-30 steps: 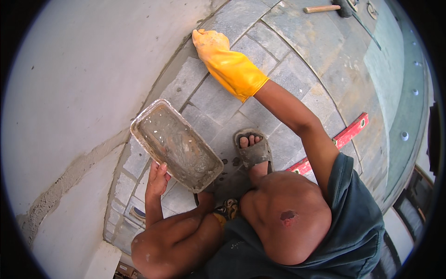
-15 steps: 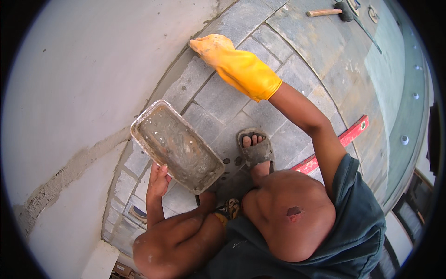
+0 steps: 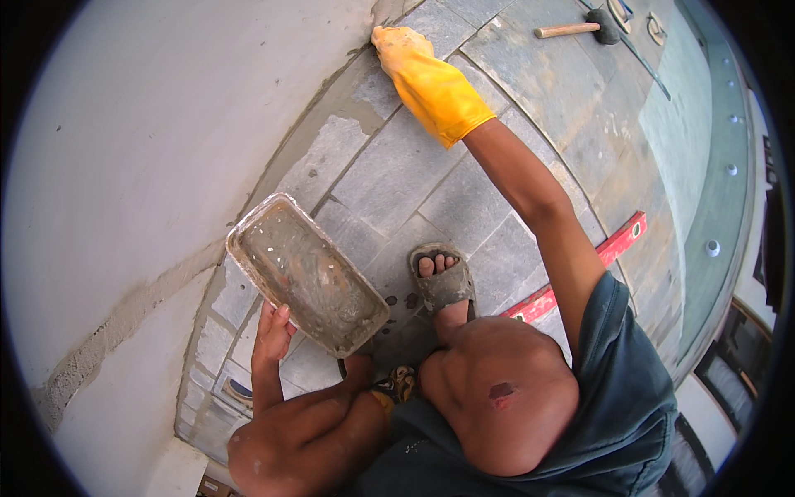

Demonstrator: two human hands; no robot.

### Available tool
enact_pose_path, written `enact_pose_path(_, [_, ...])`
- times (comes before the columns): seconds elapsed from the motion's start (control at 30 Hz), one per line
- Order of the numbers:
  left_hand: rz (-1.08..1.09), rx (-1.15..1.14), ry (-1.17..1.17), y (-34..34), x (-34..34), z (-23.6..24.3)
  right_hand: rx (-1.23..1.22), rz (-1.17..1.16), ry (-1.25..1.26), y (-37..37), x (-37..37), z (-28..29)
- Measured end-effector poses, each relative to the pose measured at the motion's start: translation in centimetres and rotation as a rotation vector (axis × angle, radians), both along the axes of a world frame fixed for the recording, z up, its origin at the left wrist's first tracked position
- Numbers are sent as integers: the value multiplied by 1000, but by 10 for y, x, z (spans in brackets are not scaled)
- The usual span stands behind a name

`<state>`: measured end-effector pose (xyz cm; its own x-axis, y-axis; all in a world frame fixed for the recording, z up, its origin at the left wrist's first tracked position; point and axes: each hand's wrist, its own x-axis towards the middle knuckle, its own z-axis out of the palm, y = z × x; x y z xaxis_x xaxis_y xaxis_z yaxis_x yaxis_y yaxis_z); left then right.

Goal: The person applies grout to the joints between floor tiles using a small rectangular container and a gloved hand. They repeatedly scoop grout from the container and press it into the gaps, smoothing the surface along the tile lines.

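nearest, the bare left hand [image 3: 272,335] has its fingers closed on the near left edge of a shallow, rectangular, mortar-caked tray [image 3: 334,248], held over grey stone slabs [image 3: 393,174] with wet grey mortar [image 3: 306,269] inside. to the right of a dirty, dark open-toed sandal [image 3: 445,286], a straight red spirit level [image 3: 623,240] lies on the slabs. farther out, the right hand [image 3: 406,50], in a yellow rubber glove, touches the foot of the white plastered wall [image 3: 166,124], fingers bunched narrow, though i cannot tell whether they hold anything; beyond lies a black-headed, wooden-handled mallet [image 3: 567,31].
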<state>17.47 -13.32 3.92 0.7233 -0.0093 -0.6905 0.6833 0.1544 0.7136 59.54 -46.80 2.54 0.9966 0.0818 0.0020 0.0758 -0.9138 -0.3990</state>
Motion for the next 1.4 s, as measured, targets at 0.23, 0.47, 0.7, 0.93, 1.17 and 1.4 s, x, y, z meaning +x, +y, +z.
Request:
enact_pose_path(0.23, [56, -14, -13, -14, 13, -10, 112, 347, 34, 16, -55, -4])
enact_pose_path(0.47, [44, -36, -35, -34, 20, 7, 489, 475, -71, 34, -108, -10])
enact_pose_path(0.7, [60, 16, -163, -64, 42, 12, 557, 408, 253, 17, -176, 78])
enact_pose_path(0.93, [39, 59, -313, -65, 48, 5, 337, 1020, -70, 22, -247, 29])
enact_pose_path(1.17, [67, 145, -468, -80, 41, -3, 195, 973, 403, 29, -286, 55])
enact_pose_path(1.4, [111, 133, -440, -89, 37, -20, 193, 897, 589, 35, -304, 63])
